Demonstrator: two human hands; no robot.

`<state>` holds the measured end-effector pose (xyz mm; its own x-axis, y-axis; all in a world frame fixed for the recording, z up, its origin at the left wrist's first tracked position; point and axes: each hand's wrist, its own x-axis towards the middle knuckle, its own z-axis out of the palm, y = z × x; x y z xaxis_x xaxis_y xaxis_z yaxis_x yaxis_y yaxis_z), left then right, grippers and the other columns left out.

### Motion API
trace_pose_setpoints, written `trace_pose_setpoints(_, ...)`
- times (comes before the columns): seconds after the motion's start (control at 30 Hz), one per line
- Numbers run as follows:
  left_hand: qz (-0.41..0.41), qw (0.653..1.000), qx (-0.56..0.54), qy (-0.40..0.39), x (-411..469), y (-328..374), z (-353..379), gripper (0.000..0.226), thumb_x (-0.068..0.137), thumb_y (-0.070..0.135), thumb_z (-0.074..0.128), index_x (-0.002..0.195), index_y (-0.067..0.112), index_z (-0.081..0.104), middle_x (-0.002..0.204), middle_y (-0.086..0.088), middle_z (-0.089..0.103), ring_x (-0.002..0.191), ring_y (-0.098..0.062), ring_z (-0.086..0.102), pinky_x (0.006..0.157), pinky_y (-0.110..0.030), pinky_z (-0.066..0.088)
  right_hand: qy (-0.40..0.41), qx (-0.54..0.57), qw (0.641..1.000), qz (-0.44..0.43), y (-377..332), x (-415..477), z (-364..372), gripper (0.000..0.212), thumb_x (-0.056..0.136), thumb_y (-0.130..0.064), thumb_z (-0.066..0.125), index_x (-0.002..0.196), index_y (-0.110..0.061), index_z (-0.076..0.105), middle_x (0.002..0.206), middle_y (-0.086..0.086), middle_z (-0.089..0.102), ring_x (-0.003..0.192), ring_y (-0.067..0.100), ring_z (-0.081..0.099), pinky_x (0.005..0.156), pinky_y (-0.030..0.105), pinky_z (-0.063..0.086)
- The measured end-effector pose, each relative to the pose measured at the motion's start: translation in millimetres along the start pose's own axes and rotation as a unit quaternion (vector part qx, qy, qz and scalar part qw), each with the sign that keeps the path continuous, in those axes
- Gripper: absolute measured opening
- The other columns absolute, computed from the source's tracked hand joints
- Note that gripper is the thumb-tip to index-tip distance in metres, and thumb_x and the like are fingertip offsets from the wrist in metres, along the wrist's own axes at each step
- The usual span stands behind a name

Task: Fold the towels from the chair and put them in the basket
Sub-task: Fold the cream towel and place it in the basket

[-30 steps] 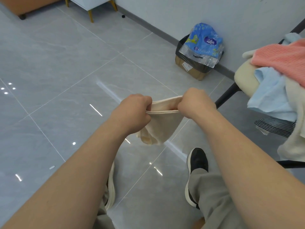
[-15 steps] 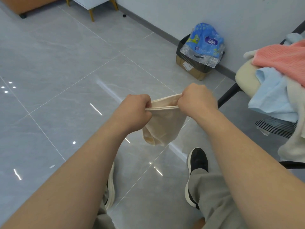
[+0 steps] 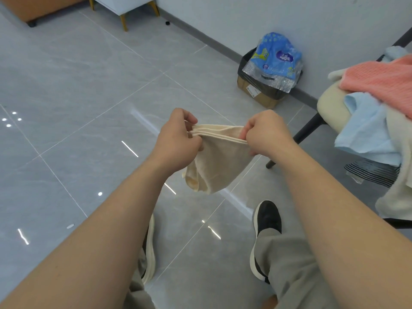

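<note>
single head-worn wide-angle view, forward and down, close over the forearms, above tiled floor (image 3: 89, 85)

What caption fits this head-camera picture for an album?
Left hand and right hand pinch a folded cream towel beside the towel-heaped chair.

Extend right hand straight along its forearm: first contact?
Beyond the cream towel it pinches, the right hand looks unobstructed: likely bare floor, then the wall; depth unclear.

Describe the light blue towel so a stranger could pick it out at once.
Find the chair at the right edge, heaped with towels. The light blue towel droops off the seat, just below the pink towel. Pale blue sets it apart from that and the off-white towel beside it.
</note>
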<state>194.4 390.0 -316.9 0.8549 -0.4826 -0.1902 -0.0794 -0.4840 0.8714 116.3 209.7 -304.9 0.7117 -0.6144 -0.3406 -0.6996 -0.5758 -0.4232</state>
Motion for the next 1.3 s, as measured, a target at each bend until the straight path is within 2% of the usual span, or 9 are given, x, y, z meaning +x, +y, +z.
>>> trace_pose_setpoints(0.1, 0.009, 0.999, -0.033, -0.001, 0.1, 0.4, -1.1, 0.028, 0.091, 0.006, 0.056, 0.111, 0.022, 0.046, 0.106, 0.003, 0.059, 0.075, -0.014, 0.072, 0.070, -0.028, 0.057, -0.004, 0.024, 1.000, -0.012, 4.6, 3.9, 0.4, 0.024, 0.082, -0.005, 0.052, 0.081, -0.012, 0.075, 0.086, 0.009, 0.071, 0.084, 0.028, 0.068, 0.079, 0.045, 0.060)
trace_pose_setpoints(0.23, 0.031, 0.999, -0.017, -0.006, 1.5, -2.7, -0.2, 0.029, 0.091, 0.005, 0.057, 0.109, 0.023, 0.043, 0.104, 0.001, 0.059, 0.077, -0.019, 0.071, 0.073, -0.036, 0.059, -0.037, 0.047, 0.998, -0.036, 5.6, 0.1, -1.4, 0.016, 0.085, -0.022, 0.054, 0.098, -0.018, 0.062, 0.093, 0.002, 0.065, 0.087, 0.023, 0.063, 0.075, 0.040, 0.056)
trace_pose_setpoints(0.3, 0.041, 0.999, -0.012, -0.021, 1.7, -4.5, 0.5, 0.031, 0.091, 0.004, 0.059, 0.109, 0.023, 0.042, 0.105, -0.002, 0.060, 0.076, -0.021, 0.071, 0.073, -0.036, 0.058, -0.089, 0.078, 0.990, -0.082, 3.4, -5.1, 0.7, 0.031, 0.083, -0.028, 0.061, 0.112, -0.023, 0.053, 0.105, -0.003, 0.061, 0.093, 0.016, 0.059, 0.071, 0.032, 0.048)
trace_pose_setpoints(0.43, 0.051, 0.998, 0.003, -0.041, 1.7, -6.8, 1.5, 0.036, 0.089, 0.003, 0.063, 0.109, 0.024, 0.042, 0.105, -0.005, 0.063, 0.077, -0.019, 0.071, 0.069, -0.027, 0.056, -0.110, 0.107, 0.965, -0.215, -3.3, -10.1, 9.9, 0.062, 0.076, -0.030, 0.070, 0.135, -0.035, 0.049, 0.121, -0.012, 0.058, 0.113, 0.009, 0.055, 0.089, 0.026, 0.046)
trace_pose_setpoints(0.6, 0.058, 0.997, 0.009, -0.051, 2.1, -8.8, 1.1, 0.037, 0.086, 0.002, 0.064, 0.109, 0.023, 0.042, 0.103, -0.006, 0.064, 0.075, -0.018, 0.072, 0.061, -0.023, 0.053, -0.052, 0.002, 0.961, -0.272, -4.1, -7.5, 16.7, 0.026, 0.085, -0.031, 0.070, 0.111, -0.031, 0.069, 0.103, -0.011, 0.066, 0.097, 0.009, 0.060, 0.086, 0.029, 0.049)
trace_pose_setpoints(0.8, 0.065, 0.994, 0.043, -0.076, 2.6, -10.7, 1.5, 0.044, 0.075, 0.004, 0.076, 0.105, 0.024, 0.049, 0.101, 0.002, 0.060, 0.085, -0.016, 0.067, 0.068, -0.036, 0.059, -0.010, -0.086, 0.953, -0.290, 0.4, -4.4, 18.3, 0.017, 0.091, -0.033, 0.063, 0.108, -0.032, 0.066, 0.102, -0.011, 0.067, 0.103, 0.019, 0.059, 0.092, 0.040, 0.045)
trace_pose_setpoints(0.9, 0.063, 0.988, 0.093, -0.103, 3.4, -21.3, 2.1, 0.047, 0.074, 0.008, 0.078, 0.109, 0.022, 0.050, 0.103, 0.007, 0.062, 0.091, -0.010, 0.066, 0.073, -0.031, 0.057, 0.020, -0.130, 0.945, -0.299, 6.2, -3.5, 12.0, 0.018, 0.094, -0.037, 0.059, 0.111, -0.034, 0.064, 0.105, -0.009, 0.069, 0.108, 0.020, 0.058, 0.093, 0.040, 0.036)
trace_pose_setpoints(1.1, -0.003, 0.957, 0.266, -0.116, 2.3, -81.1, 8.5, 0.041, 0.081, 0.020, 0.077, 0.117, 0.018, 0.056, 0.118, 0.001, 0.059, 0.105, -0.019, 0.058, 0.079, -0.027, 0.043, 0.042, -0.096, 0.949, -0.298, 20.8, -11.2, -8.8, 0.021, 0.094, -0.029, 0.062, 0.114, -0.028, 0.068, 0.105, 0.000, 0.068, 0.104, 0.023, 0.058, 0.087, 0.040, 0.046)
trace_pose_setpoints(1.3, -0.057, 0.935, 0.316, -0.153, -8.3, -131.9, 8.5, 0.044, 0.081, 0.043, 0.077, 0.119, 0.026, 0.064, 0.130, -0.001, 0.058, 0.109, -0.020, 0.060, 0.091, -0.033, 0.049, 0.051, -0.038, 0.957, -0.283, 32.0, -13.1, -17.3, 0.018, 0.094, -0.027, 0.063, 0.112, -0.030, 0.067, 0.105, -0.007, 0.067, 0.101, 0.018, 0.059, 0.088, 0.041, 0.049)
